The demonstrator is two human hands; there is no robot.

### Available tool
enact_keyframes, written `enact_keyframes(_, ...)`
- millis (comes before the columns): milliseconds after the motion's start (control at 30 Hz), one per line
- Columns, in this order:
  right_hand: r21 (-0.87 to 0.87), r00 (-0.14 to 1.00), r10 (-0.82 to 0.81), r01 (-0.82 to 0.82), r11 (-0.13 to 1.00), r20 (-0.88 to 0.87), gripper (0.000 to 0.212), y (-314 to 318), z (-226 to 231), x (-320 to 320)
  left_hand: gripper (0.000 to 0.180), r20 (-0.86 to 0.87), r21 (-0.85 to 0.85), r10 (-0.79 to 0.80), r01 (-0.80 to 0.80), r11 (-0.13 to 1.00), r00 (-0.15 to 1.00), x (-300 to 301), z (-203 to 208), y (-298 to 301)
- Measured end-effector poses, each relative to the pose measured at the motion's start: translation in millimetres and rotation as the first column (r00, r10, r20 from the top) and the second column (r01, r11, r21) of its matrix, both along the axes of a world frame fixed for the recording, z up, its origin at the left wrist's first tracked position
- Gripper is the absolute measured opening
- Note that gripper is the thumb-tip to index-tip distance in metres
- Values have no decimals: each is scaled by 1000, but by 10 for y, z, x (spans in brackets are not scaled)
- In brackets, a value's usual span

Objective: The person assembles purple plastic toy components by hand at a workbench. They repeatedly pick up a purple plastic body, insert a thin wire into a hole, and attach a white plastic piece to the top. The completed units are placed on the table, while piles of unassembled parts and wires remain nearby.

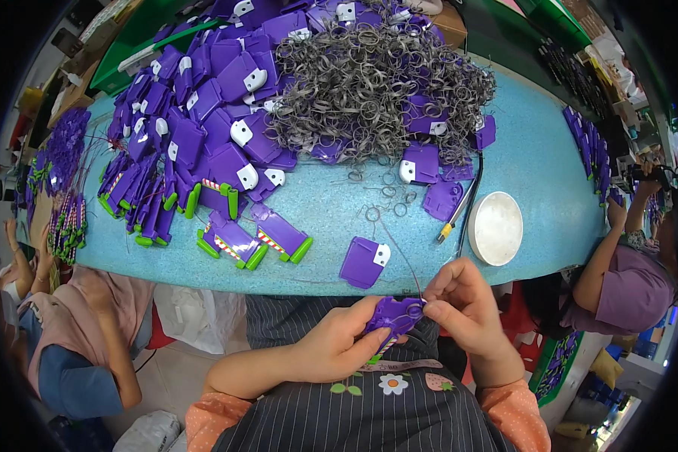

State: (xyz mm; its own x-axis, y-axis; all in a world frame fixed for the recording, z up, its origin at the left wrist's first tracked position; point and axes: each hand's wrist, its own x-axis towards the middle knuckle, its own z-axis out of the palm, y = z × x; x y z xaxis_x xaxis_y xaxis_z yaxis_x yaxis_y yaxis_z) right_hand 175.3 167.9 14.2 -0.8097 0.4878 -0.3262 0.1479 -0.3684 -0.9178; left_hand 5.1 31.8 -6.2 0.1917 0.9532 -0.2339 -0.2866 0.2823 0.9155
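My left hand (339,335) holds a purple plastic shell piece (393,315) over my lap, its thumb on the open inner face. A green end and a striped strip show beneath that hand. At the piece's right edge, the thumb and forefinger of my right hand (467,309) pinch a thin dark wire (408,264). The wire runs up over the table edge toward loose grey coils (373,214). Just beyond my hands lies a flat purple cover with a white corner (360,264). Two purple pieces with green ends (232,237) rest to its left.
A blue table (316,282) carries a heap of purple parts (203,135) and a tangled pile of grey coils (369,90). To the right are a round white dish (496,228), a yellow-tipped tool (446,231) and a black cable (471,196). People sit at left and right.
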Motion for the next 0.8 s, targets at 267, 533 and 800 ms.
enact_keyframes(267, -140, 912, 405, -410, 901, -61, 25, 178, -143, -212, 27, 114, 133, -78, 63, 989, 990, -65, -95, -322)
enact_keyframes(533, 864, 979, -74, -132, 485, 191, 33, -73, -351, -474, 42, 361, -362, 434, -305, 881, 826, 64, -138, -570)
enact_keyframes(800, 217, 979, 201, -197, 956, 1, 23, -212, -185, -250, 53, 356, -308, 332, -225, 924, 874, 121, -133, -447)
